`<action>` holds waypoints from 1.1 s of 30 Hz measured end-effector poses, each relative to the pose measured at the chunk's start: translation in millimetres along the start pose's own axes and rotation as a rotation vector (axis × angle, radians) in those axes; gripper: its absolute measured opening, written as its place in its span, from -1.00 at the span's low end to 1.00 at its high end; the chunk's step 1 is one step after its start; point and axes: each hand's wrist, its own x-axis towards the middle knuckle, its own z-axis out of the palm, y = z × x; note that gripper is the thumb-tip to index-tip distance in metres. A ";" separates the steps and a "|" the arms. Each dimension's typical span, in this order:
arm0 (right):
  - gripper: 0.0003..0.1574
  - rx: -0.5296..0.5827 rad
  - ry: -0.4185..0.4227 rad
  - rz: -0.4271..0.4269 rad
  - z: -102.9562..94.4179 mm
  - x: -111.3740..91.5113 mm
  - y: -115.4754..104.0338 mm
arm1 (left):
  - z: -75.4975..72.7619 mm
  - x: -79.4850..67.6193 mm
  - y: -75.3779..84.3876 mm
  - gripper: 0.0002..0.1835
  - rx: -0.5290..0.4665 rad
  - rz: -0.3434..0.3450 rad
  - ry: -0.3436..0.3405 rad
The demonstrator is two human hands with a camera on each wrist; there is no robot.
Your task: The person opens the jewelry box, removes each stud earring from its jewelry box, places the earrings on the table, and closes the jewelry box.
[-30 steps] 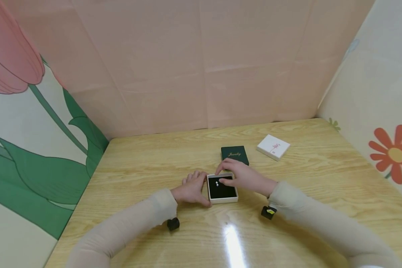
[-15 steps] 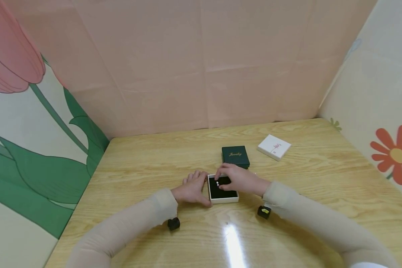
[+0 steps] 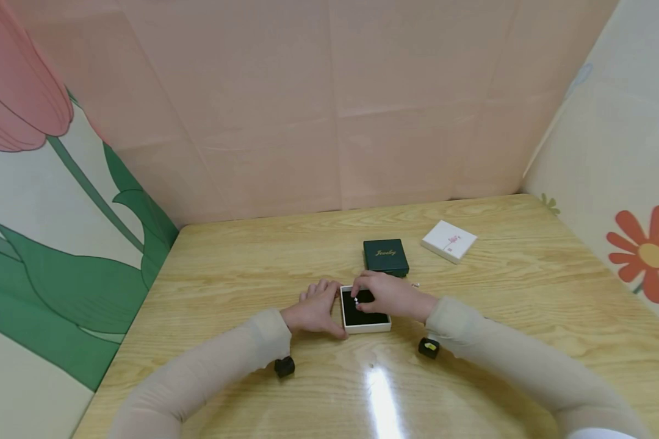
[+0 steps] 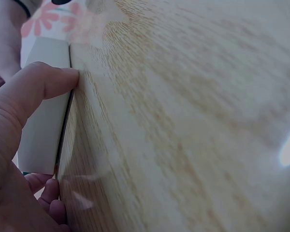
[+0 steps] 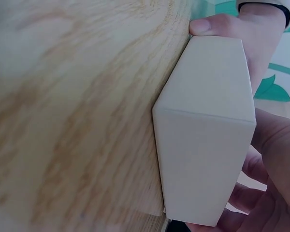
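A shallow white box (image 3: 369, 328) with a black lining lies open on the wooden table. My left hand (image 3: 315, 310) grips its left side, the thumb (image 4: 60, 79) at the near wall and the fingers towards the far corner. Over the lining, my right hand (image 3: 391, 295) pinches a small shiny earring (image 3: 356, 301) between thumb and index finger. In the right wrist view the box's outer walls (image 5: 203, 159) hide the earring, and my right hand (image 5: 280, 164) reaches in from behind. The left wrist view also shows only the outside of the box.
Just behind the box sits a dark green box (image 3: 386, 256) lettered "Jewelry". A white box (image 3: 449, 241) with a pink flower print lies farther right. Some small shiny piece (image 3: 415, 285) rests on the table beyond my right wrist. Printed cloth walls border the table (image 3: 241, 262).
My right hand has come down and slightly towards me, its thumb and index finger closing on the earring. The left hand has stayed at the box.
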 end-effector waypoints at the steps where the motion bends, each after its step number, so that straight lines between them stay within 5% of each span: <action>1: -0.79 -0.005 0.002 -0.002 0.3 0.3 -0.1 | 0.1 0.0 0.0 -0.01 0.000 0.000 0.000; 33: -0.83 0.010 -0.029 0.005 -4.4 1.7 -3.4 | -2.1 -1.7 0.1 0.02 -0.016 -0.002 -0.020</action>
